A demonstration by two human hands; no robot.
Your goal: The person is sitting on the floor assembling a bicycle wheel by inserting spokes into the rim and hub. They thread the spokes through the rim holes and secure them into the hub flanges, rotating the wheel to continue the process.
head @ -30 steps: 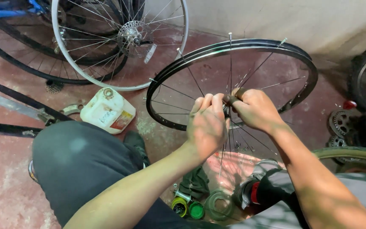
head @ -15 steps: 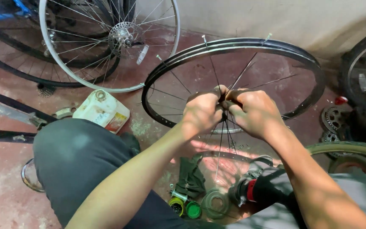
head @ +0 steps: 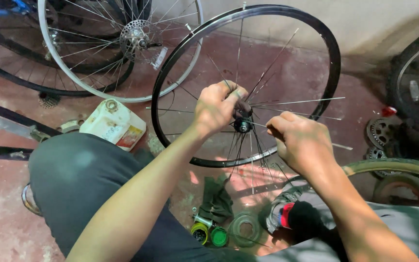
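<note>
Black bicycle rim (head: pixel 333 53) now nearer; left hand (head: pixel 217 109) grips its hub (head: pixel 243 125), right hand (head: pixel 299 143) at four o'clock newly pinching a spoke (head: pixel 260 124), lacing underway.

Bare forearms, no sleeves; left hand (head: pixel 217 109) and right hand (head: pixel 300 143) ungloved. Grey trousers (head: pixel 78 179). Grey shoe (head: pixel 280 213), red trim, black sock (head: pixel 306 221).

black rim (head: pixel 333 53), silver spokes (head: pixel 297 102); second wheel (head: pixel 54 58) silver-rimmed; white jug (head: pixel 108 123), red-orange label; floor (head: pixel 6 228) faded red; trousers (head: pixel 78 179) grey; yellow cap (head: pixel 200 232), green cap (head: pixel 218 237)
</note>
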